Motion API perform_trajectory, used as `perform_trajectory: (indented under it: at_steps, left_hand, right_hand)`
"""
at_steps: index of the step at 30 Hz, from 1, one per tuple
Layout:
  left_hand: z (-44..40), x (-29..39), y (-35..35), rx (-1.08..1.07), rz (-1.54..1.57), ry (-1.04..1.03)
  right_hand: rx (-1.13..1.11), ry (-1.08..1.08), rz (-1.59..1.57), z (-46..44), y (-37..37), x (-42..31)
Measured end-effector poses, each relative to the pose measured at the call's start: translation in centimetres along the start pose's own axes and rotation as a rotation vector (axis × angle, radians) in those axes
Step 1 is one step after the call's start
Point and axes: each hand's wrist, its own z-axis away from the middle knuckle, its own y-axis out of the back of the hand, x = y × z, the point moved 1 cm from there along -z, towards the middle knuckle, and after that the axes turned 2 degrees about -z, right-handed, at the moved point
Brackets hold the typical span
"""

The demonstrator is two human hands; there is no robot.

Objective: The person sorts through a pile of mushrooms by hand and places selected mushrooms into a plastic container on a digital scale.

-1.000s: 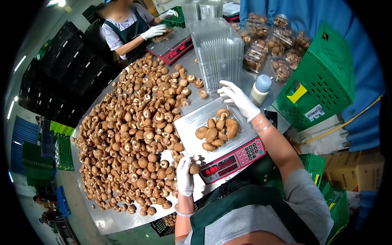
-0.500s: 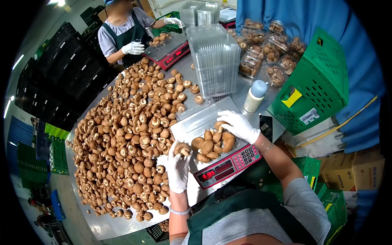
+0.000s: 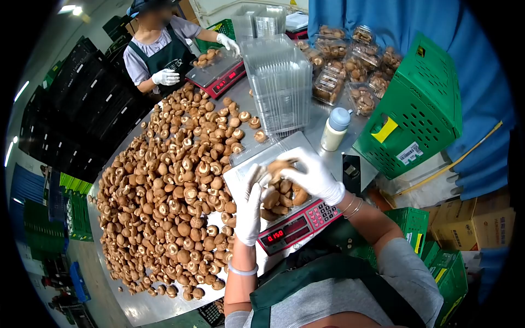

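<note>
My right hand [image 3: 316,177], in a white glove, grips a brown mushroom [image 3: 278,170] above an open clear tray. Beside it my left hand [image 3: 250,206], also gloved, has its fingers bent at the tray's left side; what they hold is blurred and partly hidden. Several mushrooms [image 3: 284,195] lie in the tray on a silver and red scale [image 3: 292,229], whose display reads 0.150. The large mushroom pile [image 3: 169,202] spreads over the metal table to the left of my hands.
Stacked clear trays [image 3: 278,87] stand behind the scale, with a bottle [image 3: 336,129] and a green crate [image 3: 418,112] to the right. Filled packs [image 3: 355,65] lie farther back. Across the table a co-worker [image 3: 158,52] stands at another red scale [image 3: 217,76].
My right hand has moved from the tray's far side to over its middle and lifted a mushroom. My left hand has risen beside it. The display went from 0.165 to 0.150.
</note>
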Motion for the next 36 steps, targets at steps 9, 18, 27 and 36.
perform_trajectory:
  at_steps: [9,18,27,36]
  left_hand:
    - [15.7,4.6,12.4,0.930,-0.355,-0.256]
    - [22.8,1.8,13.7,1.051,-0.622,0.115]
    - [10.9,-5.6,5.2,0.251,0.111,0.357]
    - [9.2,-7.6,4.5,0.190,0.246,0.352]
  right_hand:
    - [0.084,-0.205,-0.136,-2.7,2.1,5.1]
    - [-0.102,-0.596,-0.450,-3.1,-1.0,10.5]
    - [-0.067,0.008,0.479,5.4,2.0,3.6]
    - [-0.240,-0.725,-0.513,9.6,0.5,8.9]
